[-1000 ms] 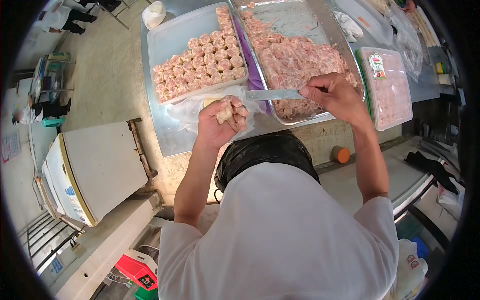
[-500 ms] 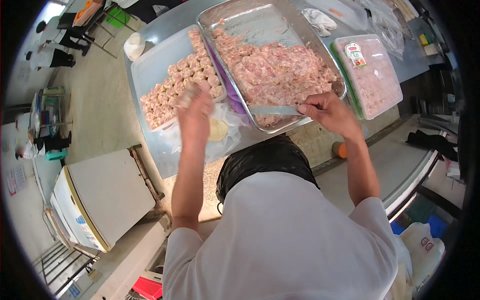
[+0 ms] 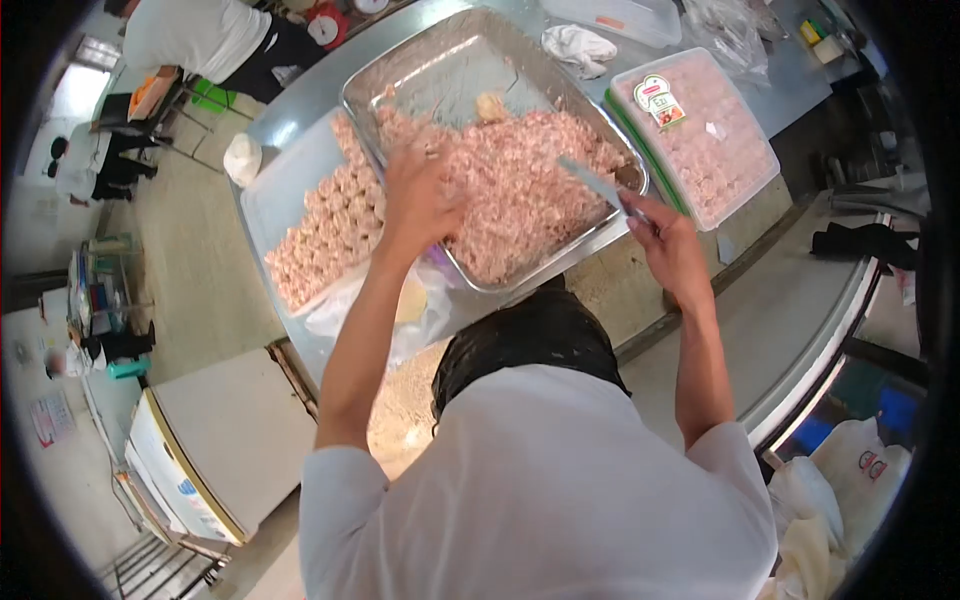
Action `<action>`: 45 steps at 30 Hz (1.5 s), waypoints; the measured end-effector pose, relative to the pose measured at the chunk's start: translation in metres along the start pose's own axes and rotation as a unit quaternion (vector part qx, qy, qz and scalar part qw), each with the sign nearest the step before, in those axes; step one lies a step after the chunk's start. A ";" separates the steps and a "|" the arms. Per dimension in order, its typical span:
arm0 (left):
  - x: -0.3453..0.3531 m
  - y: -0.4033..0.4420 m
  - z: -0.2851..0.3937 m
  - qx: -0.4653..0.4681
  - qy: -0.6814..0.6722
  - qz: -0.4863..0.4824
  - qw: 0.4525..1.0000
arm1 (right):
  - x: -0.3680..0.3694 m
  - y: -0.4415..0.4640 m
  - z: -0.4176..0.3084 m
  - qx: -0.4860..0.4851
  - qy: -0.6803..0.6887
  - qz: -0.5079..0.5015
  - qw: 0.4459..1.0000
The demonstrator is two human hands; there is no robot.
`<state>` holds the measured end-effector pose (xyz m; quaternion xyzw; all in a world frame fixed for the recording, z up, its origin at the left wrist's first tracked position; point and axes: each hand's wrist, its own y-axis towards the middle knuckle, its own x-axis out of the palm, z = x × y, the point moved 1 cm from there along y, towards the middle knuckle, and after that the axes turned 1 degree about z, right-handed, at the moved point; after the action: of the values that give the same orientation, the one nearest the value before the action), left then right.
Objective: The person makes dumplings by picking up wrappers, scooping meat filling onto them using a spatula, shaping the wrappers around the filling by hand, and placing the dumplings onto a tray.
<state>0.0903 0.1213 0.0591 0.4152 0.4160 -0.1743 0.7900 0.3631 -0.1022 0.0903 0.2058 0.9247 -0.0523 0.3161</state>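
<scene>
My right hand [image 3: 663,245] grips the handle end of a flat metal spatula [image 3: 588,180]. Its blade points up and left, over the minced meat [image 3: 530,190] in a large metal tray [image 3: 480,40]. My left hand [image 3: 420,195], slightly blurred, is over the tray's left side, with thumb and fingers apart and nothing visible in it. A pale lump [image 3: 490,108] lies at the upper edge of the meat. Rows of open-topped meat dumplings [image 3: 335,225] fill much of a plastic tray [image 3: 285,195] to the left. Yellowish wrappers [image 3: 411,300] lie on a plastic bag [image 3: 375,325] below my left wrist.
A lidded box of dumplings [image 3: 695,140] stands right of the metal tray. Behind are a white cloth [image 3: 578,50], a clear container [image 3: 620,18] and plastic bags [image 3: 725,40]. A white bundle [image 3: 242,160] sits at the table's left corner. Another person [image 3: 200,45] bends nearby at upper left.
My left hand has moved from the dumplings to the metal tray. The spatula has swung from level to pointing up-left, higher over the meat. The pale lump now shows there. The view has shifted.
</scene>
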 end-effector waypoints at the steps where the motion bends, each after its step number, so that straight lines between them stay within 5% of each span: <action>1: -0.016 -0.001 0.005 -0.040 -0.015 0.024 0.999 | 0.004 -0.003 -0.004 -0.036 -0.037 0.012 0.999; 3: -0.043 -0.008 -0.010 -0.118 -0.081 0.134 0.981 | 0.014 0.008 -0.029 -0.039 -0.060 -0.009 0.997; 5: -0.063 -0.017 -0.020 -0.215 -0.123 0.151 0.957 | 0.027 0.033 -0.040 -0.104 -0.064 0.004 0.992; 11: -0.099 -0.117 -0.024 -0.368 -0.080 0.142 0.916 | 0.046 0.040 -0.059 -0.047 0.052 -0.088 0.994; 15: -0.048 -0.192 -0.001 -0.269 -0.048 -0.024 0.962 | 0.066 0.032 -0.032 -0.026 0.115 -0.096 0.988; 20: -0.024 -0.216 -0.006 -0.327 -0.045 -0.092 0.940 | 0.079 0.017 -0.051 -0.004 0.130 -0.143 0.981; 22: -0.023 -0.219 -0.017 -0.375 -0.105 -0.111 0.914 | 0.075 0.030 -0.051 -0.056 0.042 -0.119 0.990; 28: -0.030 -0.206 -0.008 -0.266 -0.014 -0.054 0.962 | 0.071 0.169 -0.033 -0.157 -0.217 0.004 0.964; 33: -0.034 -0.207 -0.016 -0.313 -0.038 -0.050 0.948 | 0.113 0.293 -0.011 -0.071 -0.400 -0.043 0.913; 35: -0.042 -0.197 -0.002 -0.298 -0.029 -0.029 0.954 | 0.151 0.316 0.014 -0.298 -0.348 -0.156 0.875; 36: -0.044 -0.197 0.005 -0.282 -0.018 -0.029 0.959 | 0.165 0.314 0.021 -0.402 -0.311 -0.212 0.835; 38: -0.043 -0.198 0.006 -0.263 0.004 -0.028 0.964 | 0.157 0.231 -0.060 -0.279 -0.348 -0.325 0.834; 45: -0.030 -0.209 -0.003 -0.279 0.016 -0.013 0.960 | 0.084 0.141 -0.092 -0.338 -0.394 -0.246 0.819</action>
<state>-0.0588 -0.0027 -0.0249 0.1754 0.4660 -0.0551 0.8655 0.3096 0.0759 0.1169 -0.1863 0.7007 0.1107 0.6798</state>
